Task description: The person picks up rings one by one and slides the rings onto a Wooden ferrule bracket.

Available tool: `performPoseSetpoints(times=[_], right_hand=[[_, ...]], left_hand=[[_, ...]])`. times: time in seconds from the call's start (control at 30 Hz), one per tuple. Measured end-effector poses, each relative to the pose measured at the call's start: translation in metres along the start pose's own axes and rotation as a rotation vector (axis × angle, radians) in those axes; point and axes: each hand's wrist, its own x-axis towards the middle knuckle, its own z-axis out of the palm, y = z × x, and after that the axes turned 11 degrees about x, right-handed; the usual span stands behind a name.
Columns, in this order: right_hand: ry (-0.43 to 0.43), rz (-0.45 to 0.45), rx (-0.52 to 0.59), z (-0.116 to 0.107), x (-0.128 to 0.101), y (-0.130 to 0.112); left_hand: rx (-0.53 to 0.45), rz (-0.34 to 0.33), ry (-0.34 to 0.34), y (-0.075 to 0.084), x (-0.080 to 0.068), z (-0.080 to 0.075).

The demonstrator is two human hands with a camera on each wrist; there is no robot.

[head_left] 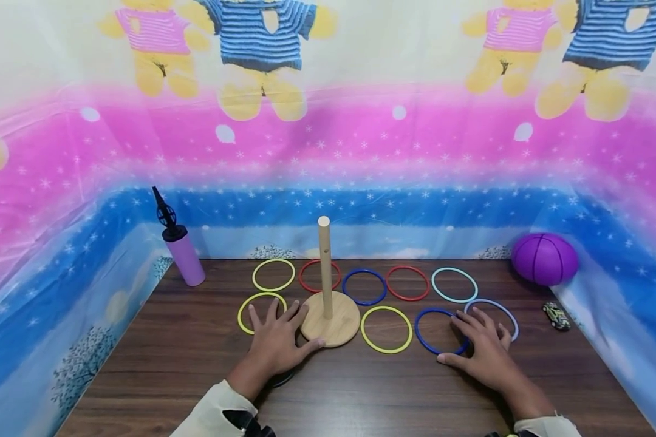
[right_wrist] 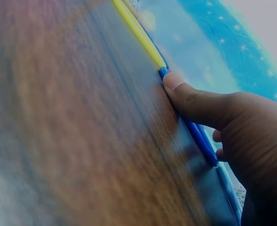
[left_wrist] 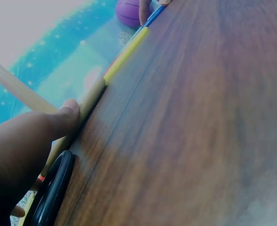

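My left hand lies with fingers spread at the left of the round wooden stand, its thumb on the base's near edge. Its other fingertips reach over a yellow ring. Partly hidden under that hand is a black ring. My right hand rests over a dark blue ring, fingers loosely bent. Its thumb touches that ring's near edge, while the fingers overlap its right side and a light blue ring.
Behind lie another yellow ring, red rings, a blue ring and a turquoise ring. A yellow ring lies between the hands. A purple pump stands left; a purple ball and toy car sit right.
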Motion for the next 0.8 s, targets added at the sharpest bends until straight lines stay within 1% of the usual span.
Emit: performPoseSetpoints(times=[0.37,0.53,0.63,0.73,0.8], right_hand=[[-0.022,0.016,0.007,-0.0017,0.0012,-0.0025],[0.009,-0.012,-0.002,-0.0026,0.0008,-0.0054],[0.031,-0.023,-0.003,-0.003,0.0,-0.0073],[0.046,-0.015,-0.002,-0.0029,-0.0007,-0.0077],[0.05,-0.012,0.001,-0.0035,-0.0016,-0.0079]], left_hand=[[-0.017,-0.008,-0.011,-0.0007,0.0011,0.0017],[-0.024,-0.01,-0.015,-0.0008,0.0016,0.0018],[-0.029,-0.012,-0.03,-0.0006,0.0015,0.0011],[-0.037,-0.017,-0.055,-0.0005,0.0014,0.0012],[-0.044,-0.018,-0.059,-0.0006,0.0015,0.0021]])
